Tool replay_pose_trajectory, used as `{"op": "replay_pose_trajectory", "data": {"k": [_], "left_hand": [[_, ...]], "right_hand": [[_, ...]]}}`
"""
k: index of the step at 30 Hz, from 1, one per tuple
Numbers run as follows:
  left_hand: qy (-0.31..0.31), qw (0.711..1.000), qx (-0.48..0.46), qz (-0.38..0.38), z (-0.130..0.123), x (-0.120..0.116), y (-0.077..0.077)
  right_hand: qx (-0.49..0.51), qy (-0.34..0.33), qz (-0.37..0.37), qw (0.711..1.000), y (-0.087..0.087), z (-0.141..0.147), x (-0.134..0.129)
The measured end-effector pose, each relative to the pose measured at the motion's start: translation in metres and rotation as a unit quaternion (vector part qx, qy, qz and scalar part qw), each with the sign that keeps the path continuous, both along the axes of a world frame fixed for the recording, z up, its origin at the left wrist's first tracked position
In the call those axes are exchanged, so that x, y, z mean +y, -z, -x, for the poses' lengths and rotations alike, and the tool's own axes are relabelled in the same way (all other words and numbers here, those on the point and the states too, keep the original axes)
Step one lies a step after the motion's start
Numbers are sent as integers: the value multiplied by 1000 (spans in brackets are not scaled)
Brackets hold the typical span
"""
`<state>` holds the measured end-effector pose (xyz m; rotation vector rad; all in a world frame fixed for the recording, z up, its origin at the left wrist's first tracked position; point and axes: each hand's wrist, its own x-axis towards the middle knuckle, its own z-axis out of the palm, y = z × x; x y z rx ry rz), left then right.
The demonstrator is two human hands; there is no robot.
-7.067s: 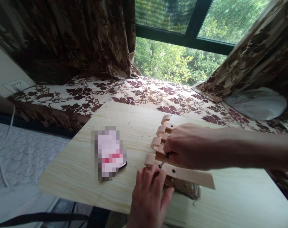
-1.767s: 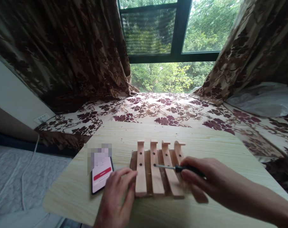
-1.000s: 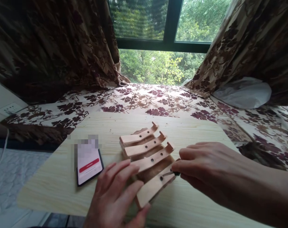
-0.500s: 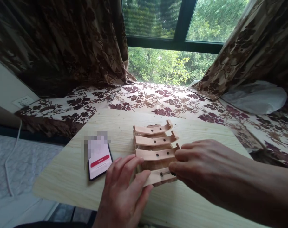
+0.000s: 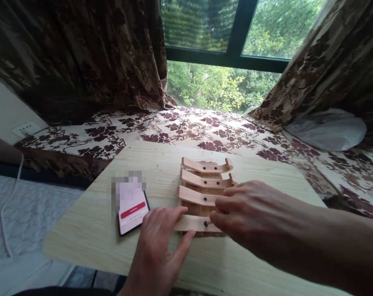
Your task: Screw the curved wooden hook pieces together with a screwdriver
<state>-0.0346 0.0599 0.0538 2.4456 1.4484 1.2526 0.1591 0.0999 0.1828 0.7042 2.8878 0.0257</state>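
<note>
A light wooden rack [image 5: 195, 180] lies on the table, with several curved, hook-ended slats fixed across a base by dark screws. My left hand [image 5: 158, 242] grips the left end of the nearest slat [image 5: 191, 223], thumb along its near edge and index finger at the far side. My right hand [image 5: 242, 209] is closed over the right end of that slat and covers part of the one behind. A thin metal tool [image 5: 208, 223] shows between its fingers at the near slat's screw; most of it is hidden.
A phone [image 5: 131, 220] with a lit screen lies left of the rack on the pale wooden table [image 5: 90, 230]. Behind is a floral-covered window ledge [image 5: 186, 127] with a white plastic bag [image 5: 328, 129] at the right. A socket [image 5: 28, 128] is on the left wall.
The rack has turned a little, its far end shifting right and its slats lying at a different angle. My right hand has moved slightly left over the near slats, and my left thumb has shifted.
</note>
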Motion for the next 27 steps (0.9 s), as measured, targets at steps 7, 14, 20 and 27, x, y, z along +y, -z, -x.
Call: {"op": "replay_pose_trajectory", "data": {"k": [7, 14, 20, 27], "left_hand": [[5, 1000, 18, -7, -1, 2, -6], [6, 1000, 11, -4, -2, 0, -2], [-5, 1000, 19, -10, -2, -1, -5], [-19, 1000, 17, -15, -5, 0, -4]], "right_hand": [[-26, -72, -96, 992, 17, 5, -3], [-64, 23, 43, 997, 2, 17, 11], [-106, 68, 39, 991, -6, 21, 11], [-117, -106, -134, 978, 18, 17, -16]]}}
